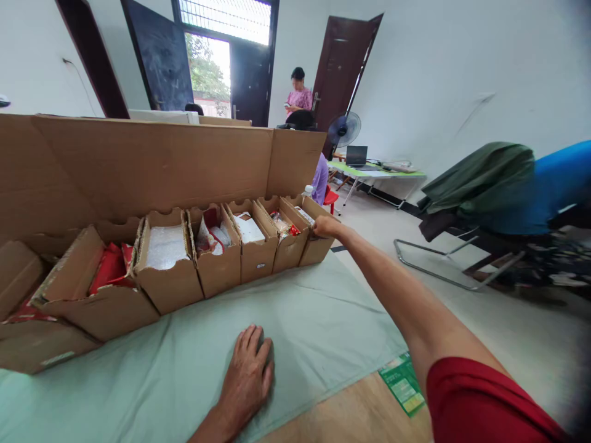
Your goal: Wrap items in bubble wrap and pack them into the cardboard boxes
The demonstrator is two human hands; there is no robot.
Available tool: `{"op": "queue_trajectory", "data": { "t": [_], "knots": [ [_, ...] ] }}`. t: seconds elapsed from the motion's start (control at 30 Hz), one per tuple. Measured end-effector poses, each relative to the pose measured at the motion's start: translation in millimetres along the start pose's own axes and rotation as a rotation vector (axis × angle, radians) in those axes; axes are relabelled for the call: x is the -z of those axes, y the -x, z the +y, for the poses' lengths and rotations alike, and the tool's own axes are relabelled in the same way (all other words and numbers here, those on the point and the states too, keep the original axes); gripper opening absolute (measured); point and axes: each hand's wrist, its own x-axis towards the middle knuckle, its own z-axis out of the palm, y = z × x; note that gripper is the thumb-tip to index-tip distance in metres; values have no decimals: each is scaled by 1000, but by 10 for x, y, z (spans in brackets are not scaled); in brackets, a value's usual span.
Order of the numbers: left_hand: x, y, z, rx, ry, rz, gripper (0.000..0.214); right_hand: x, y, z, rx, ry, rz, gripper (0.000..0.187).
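Observation:
My right hand (325, 226) reaches out to the rightmost cardboard bin (318, 249) in a row. Its fingers are curled at the bin's opening, next to a white printed item (305, 215) inside. What they grip, if anything, is hidden. My left hand (249, 369) lies flat, palm down, on the pale green cloth (295, 320), fingers stretched out and nothing in them. Left of the rightmost bin, other bins hold small packets (279, 221), a white flat item (248, 227), a red and white pouch (212, 237), a bubble-wrapped pack (166, 247) and red packets (111, 266).
A tall cardboard panel (161, 163) stands behind the bins. A green printed sheet (404, 384) lies by the cloth's right edge. Beyond are a person in pink (300, 98), a fan (344, 129), a laptop (357, 157) on a table, and a chair draped with clothing (484, 178).

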Motion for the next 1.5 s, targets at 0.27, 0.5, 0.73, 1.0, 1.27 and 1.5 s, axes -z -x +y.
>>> {"op": "queue_trajectory", "data": {
  "t": [0.27,0.5,0.73,1.0,1.27,1.5],
  "knots": [
    [52,-33,-65,142,435,41,47,400,999,167,72,-380,432,29],
    [618,-51,-11,295,713,86,81,-614,1747,-574,383,-1283,-2,28],
    [1160,209,292,755,967,146,65,-1273,2352,-1211,416,-1556,-283,72],
    [1515,708,-88,853,968,329,71,-1204,2552,-1375,395,-1534,-193,26],
    [2101,79,-173,121,502,-231,66,-488,2553,-1476,871,-1128,-263,18],
    [1979,228,-530,267,494,-554,24,-515,2522,-671,522,-1287,14,14]
  ]
}}
